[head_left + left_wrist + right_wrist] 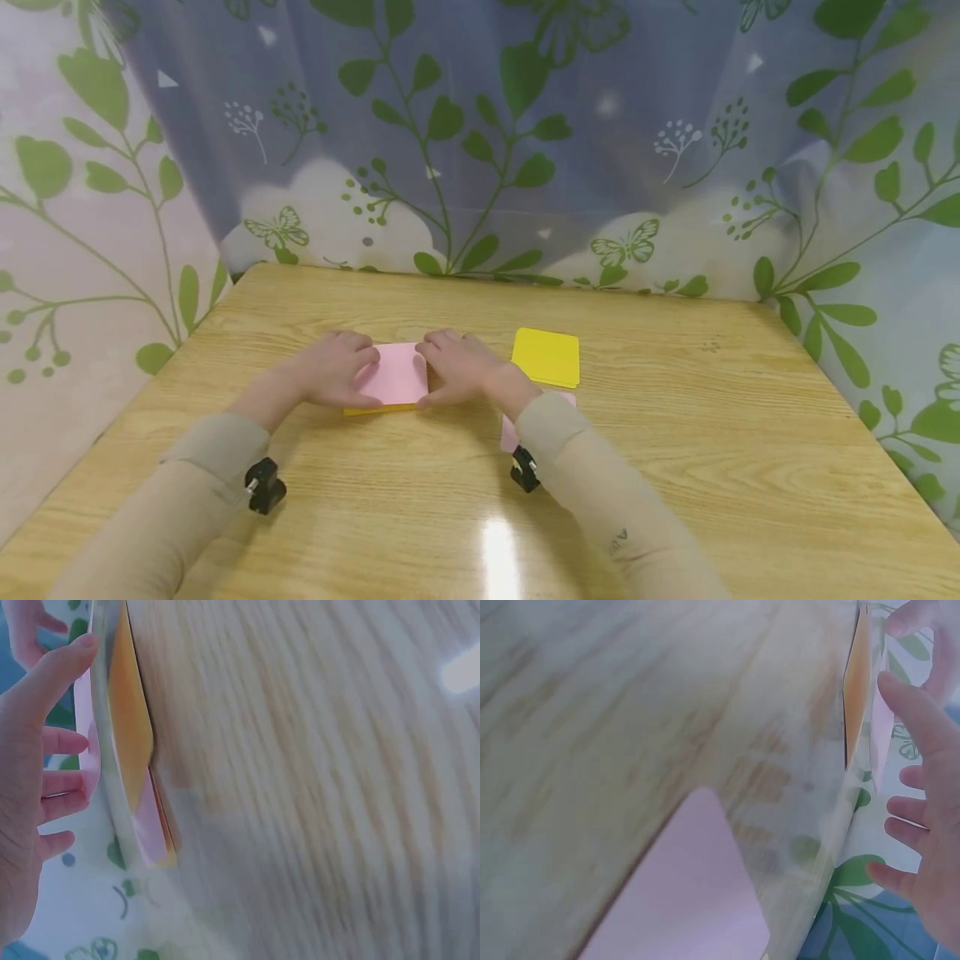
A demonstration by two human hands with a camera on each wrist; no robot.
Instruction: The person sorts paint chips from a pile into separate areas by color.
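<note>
Both hands hold a pink card (397, 375) by its opposite short sides. My left hand (333, 367) grips the left side, thumb at the near edge and fingers at the far one. At the right side, my right hand (461, 367) has its thumb at the near corner and fingertips at the far corner. In the left wrist view the pink card (86, 742) is raised above an orange card (129, 720), with another pink piece (150, 825) showing beneath that. The right wrist view shows a gap between the raised card (881, 731) and the orange card (857, 690).
Yellow cards (547, 357) lie stacked on the wooden table (712, 433) beyond the right wrist. A second pink card (682, 892) rests under the right forearm, partly covered by the sleeve (555, 425) in the head view. Patterned curtains (480, 167) hang along the table's back and sides.
</note>
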